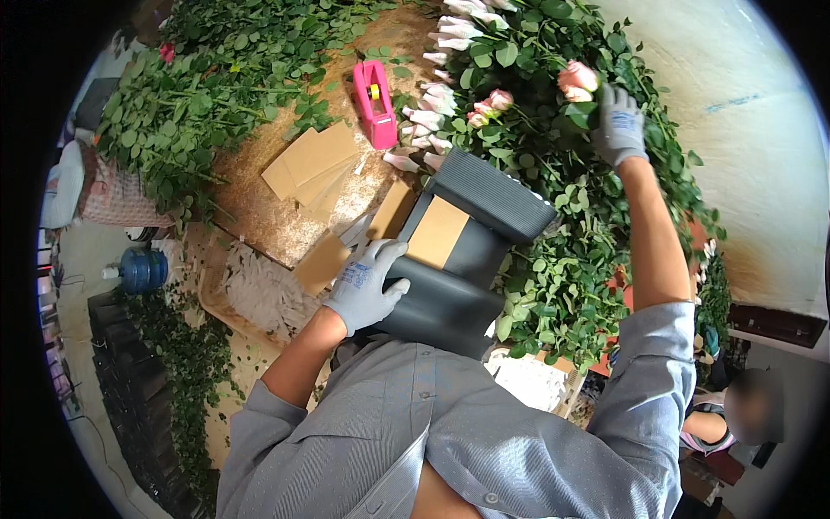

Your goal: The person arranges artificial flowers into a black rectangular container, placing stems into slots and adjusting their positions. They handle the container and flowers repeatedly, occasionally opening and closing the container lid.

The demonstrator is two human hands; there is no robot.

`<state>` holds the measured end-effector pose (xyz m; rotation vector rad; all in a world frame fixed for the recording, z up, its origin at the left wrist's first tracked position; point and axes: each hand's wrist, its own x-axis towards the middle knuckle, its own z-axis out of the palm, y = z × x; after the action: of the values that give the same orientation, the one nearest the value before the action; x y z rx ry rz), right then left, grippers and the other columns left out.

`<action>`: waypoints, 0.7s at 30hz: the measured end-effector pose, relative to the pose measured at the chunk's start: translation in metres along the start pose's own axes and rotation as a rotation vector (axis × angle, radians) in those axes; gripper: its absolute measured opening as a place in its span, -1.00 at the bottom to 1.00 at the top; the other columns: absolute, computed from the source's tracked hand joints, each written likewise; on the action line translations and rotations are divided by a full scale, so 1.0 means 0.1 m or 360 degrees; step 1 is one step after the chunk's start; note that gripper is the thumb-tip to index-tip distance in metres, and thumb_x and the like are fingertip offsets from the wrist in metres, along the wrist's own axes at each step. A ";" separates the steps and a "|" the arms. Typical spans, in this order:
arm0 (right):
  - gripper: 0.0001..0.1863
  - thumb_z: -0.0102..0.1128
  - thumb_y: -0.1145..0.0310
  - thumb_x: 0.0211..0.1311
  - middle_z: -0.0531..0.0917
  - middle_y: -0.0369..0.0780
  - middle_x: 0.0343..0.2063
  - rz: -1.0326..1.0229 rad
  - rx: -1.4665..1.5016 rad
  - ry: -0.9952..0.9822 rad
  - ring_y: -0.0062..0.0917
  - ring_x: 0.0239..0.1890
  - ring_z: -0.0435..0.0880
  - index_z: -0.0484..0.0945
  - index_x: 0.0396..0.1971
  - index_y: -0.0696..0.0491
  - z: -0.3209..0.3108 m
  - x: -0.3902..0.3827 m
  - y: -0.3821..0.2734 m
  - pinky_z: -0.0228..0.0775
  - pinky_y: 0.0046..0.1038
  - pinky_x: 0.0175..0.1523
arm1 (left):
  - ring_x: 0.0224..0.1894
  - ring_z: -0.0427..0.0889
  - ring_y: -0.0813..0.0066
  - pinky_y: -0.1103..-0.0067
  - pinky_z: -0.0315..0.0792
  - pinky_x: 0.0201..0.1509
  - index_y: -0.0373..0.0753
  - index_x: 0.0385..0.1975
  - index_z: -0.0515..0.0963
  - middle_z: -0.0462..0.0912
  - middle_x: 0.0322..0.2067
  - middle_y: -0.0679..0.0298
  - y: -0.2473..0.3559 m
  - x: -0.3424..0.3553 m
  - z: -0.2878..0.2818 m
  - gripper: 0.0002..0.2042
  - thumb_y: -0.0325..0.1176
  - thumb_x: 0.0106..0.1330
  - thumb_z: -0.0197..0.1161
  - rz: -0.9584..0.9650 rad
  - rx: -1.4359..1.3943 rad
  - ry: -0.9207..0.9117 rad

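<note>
My left hand (367,284), in a grey glove, rests on the rounded near edge of a black ribbed stand (458,307), thumb and forefinger apart. Its forefinger lies by the corner of a tan cardboard sheet (438,233) that is laid in the stand's trough. My right hand (620,125), gloved alike, reaches out to the right over the leafy rose stems (553,173). Its fingers are stretched out beside a pale pink rose (577,80); no stem shows in its grip. More pink blooms (491,105) lie to the left of it.
A pink tape dispenser (374,104) and loose cardboard sheets (316,164) lie on the worn table (251,195). White-wrapped buds (428,121) line the stems' left side. Cut greenery (190,104) covers the far left. A blue water bottle (143,270) and another person (713,424) are farther off.
</note>
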<state>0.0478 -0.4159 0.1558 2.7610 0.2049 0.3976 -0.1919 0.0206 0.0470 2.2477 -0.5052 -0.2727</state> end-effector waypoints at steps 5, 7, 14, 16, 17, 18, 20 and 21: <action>-0.28 0.41 0.24 0.13 0.49 -0.04 0.18 0.0034 0.0249 0.0080 -0.10 0.22 0.48 0.38 0.32 0.01 0.19 -0.24 -0.57 0.38 -0.06 0.23 | 0.07 0.63 -0.05 0.25 0.50 0.19 -0.33 0.10 0.56 0.66 0.01 0.00 -0.01 0.12 -0.03 -0.57 -0.19 0.35 0.36 0.0018 -0.0145 0.0121; -0.53 0.32 0.33 0.20 0.61 -0.05 -0.09 -0.0097 0.0649 0.0445 -0.12 -0.04 0.60 0.52 0.12 0.06 -0.16 -0.50 -1.00 0.48 -0.14 0.04 | 0.01 0.66 0.04 0.31 0.53 0.13 -0.34 0.13 0.55 0.67 -0.02 0.01 -0.04 0.18 -0.01 -0.57 -0.20 0.38 0.35 -0.0221 -0.0373 0.0053; -0.48 0.16 0.08 0.39 0.71 0.14 -0.08 0.0120 0.1265 -0.1050 -0.01 0.05 0.71 0.49 0.02 0.29 -0.06 -1.75 -2.25 0.55 -0.16 0.13 | -0.40 0.42 0.67 0.62 0.42 -0.26 -0.42 0.12 0.52 0.53 -0.34 0.34 -0.41 0.66 0.25 -0.62 -0.25 0.49 0.25 -0.0574 -0.1174 -0.0208; -0.40 0.24 0.09 0.33 0.73 0.15 -0.15 0.0336 0.1517 -0.0879 -0.03 -0.02 0.73 0.47 0.09 0.34 0.33 -1.85 -2.39 0.56 -0.18 0.07 | -0.40 0.41 0.67 0.63 0.41 -0.27 -0.46 0.14 0.48 0.52 -0.34 0.36 -0.37 0.72 0.24 -0.58 -0.22 0.50 0.25 -0.0538 -0.0712 -0.0201; -0.37 0.26 0.08 0.30 0.72 0.17 -0.14 0.0453 0.1710 -0.1033 -0.01 0.00 0.72 0.46 0.11 0.34 0.27 -1.74 -2.37 0.55 -0.18 0.08 | -0.27 0.59 0.51 0.54 0.51 -0.11 -0.48 0.23 0.43 0.66 -0.18 0.21 -0.39 0.77 0.20 -0.48 -0.15 0.48 0.26 -0.0699 -0.0786 -0.0363; -0.34 0.27 0.07 0.28 0.71 0.20 -0.12 0.0568 0.1904 -0.1190 0.00 0.02 0.71 0.45 0.13 0.35 0.21 -1.68 -2.38 0.54 -0.17 0.10 | -0.19 0.63 0.44 0.50 0.51 -0.04 -0.46 0.25 0.42 0.68 -0.12 0.14 -0.43 0.76 0.24 -0.46 -0.14 0.47 0.27 -0.0635 -0.0660 -0.0203; -0.41 0.34 0.11 0.21 0.73 0.16 -0.17 0.0494 0.2051 -0.1061 0.00 0.00 0.72 0.53 0.01 0.34 0.17 -1.62 -2.53 0.53 -0.18 0.08 | -0.03 0.69 0.30 0.43 0.53 0.09 -0.42 0.29 0.42 0.70 -0.01 0.01 -0.49 0.78 0.36 -0.42 -0.11 0.45 0.27 -0.0490 -0.0420 0.0115; -0.45 0.35 0.13 0.20 0.73 0.13 -0.19 0.0487 0.2071 -0.1068 -0.05 -0.04 0.74 0.54 -0.03 0.32 0.15 -1.64 -2.56 0.54 -0.21 0.05 | 0.18 0.57 0.38 0.49 0.40 0.30 -0.44 0.36 0.35 0.63 0.14 0.04 -0.42 0.81 0.30 -0.40 -0.18 0.46 0.26 -0.0676 -0.0483 0.0021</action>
<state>-0.1270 -0.2131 0.0112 3.9449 -0.2361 -0.9678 -0.1184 -0.0095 -0.0071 2.0355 0.0298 -0.5137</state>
